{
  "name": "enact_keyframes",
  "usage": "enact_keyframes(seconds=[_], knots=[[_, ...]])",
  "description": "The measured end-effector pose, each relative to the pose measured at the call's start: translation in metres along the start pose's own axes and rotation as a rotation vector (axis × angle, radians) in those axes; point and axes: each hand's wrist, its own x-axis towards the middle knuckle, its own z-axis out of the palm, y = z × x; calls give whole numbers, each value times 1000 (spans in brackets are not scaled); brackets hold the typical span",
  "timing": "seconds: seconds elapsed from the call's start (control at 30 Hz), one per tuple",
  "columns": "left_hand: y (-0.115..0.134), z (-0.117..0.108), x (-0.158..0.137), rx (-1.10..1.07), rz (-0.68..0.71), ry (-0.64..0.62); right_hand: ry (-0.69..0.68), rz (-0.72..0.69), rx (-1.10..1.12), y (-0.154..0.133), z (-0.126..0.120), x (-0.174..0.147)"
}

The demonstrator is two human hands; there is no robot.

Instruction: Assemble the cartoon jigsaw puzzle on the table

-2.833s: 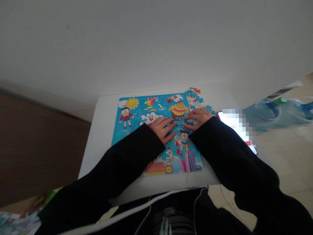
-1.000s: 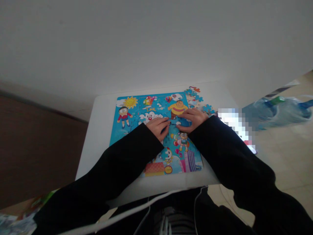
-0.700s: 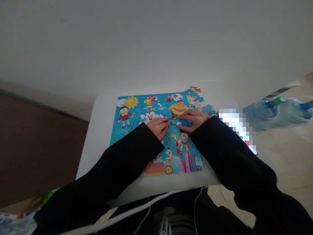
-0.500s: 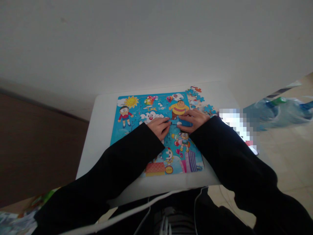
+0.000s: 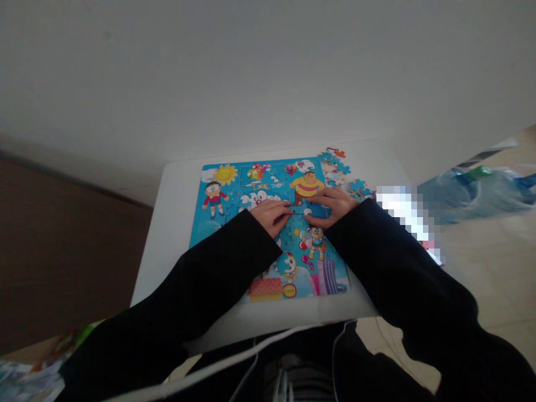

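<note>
A blue cartoon jigsaw puzzle [image 5: 209, 223] lies on a small white table [image 5: 157, 240], most of its picture assembled. My left hand [image 5: 272, 215] rests on the middle of the puzzle over the large white cartoon face, fingers stretched to the right. Facing it from the right, my right hand [image 5: 333, 206] touches the puzzle just below the figure in yellow. Its thumb and forefinger are apart, with a blue and white part of the picture between them. Neither hand shows a loose piece in it. My sleeves hide the lower left of the puzzle.
Loose puzzle pieces [image 5: 341, 170] are heaped at the puzzle's upper right. A blurred-out bright phone-like object [image 5: 402, 215] lies by my right sleeve. White cables [image 5: 251, 352] run across in front of me. Plastic-wrapped bottles [image 5: 481, 190] are at the right; a wall [image 5: 268, 84] stands behind.
Very little differs. The fingers of my right hand have shifted slightly on the puzzle; my left hand stays almost where it was.
</note>
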Motion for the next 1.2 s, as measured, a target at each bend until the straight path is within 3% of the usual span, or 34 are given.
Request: enact_keyframes(seconds=[0.2,0.63,0.97,1.1,1.2], knots=[[1,2,0,-20,-33,-4,-32,32,11,-1,-3,3],[3,-2,11,-255,-313,-68,-30,53,30,1,-7,3],[3,5,15,-178,-175,-80,-131,107,-58,13,-11,-1],[2,6,13,-189,-150,-50,-84,122,-33,9,-10,0],[2,5,13,-187,-137,-41,-50,218,59,1,-15,2]])
